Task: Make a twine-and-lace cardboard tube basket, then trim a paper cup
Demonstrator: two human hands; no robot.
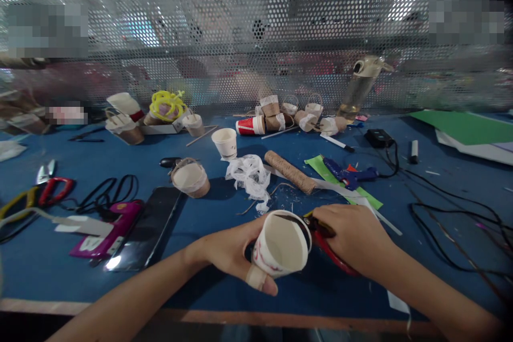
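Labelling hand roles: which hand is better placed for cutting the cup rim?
Right hand, likely: it grips scissors positioned at the cup. The left hand is occupied holding that cup.

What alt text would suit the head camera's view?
A person's left hand holds a white paper cup while the right hand holds red-handled scissors up to it. On the blue table beyond lie crumpled white lace, a roll of twine and a blue glue gun.
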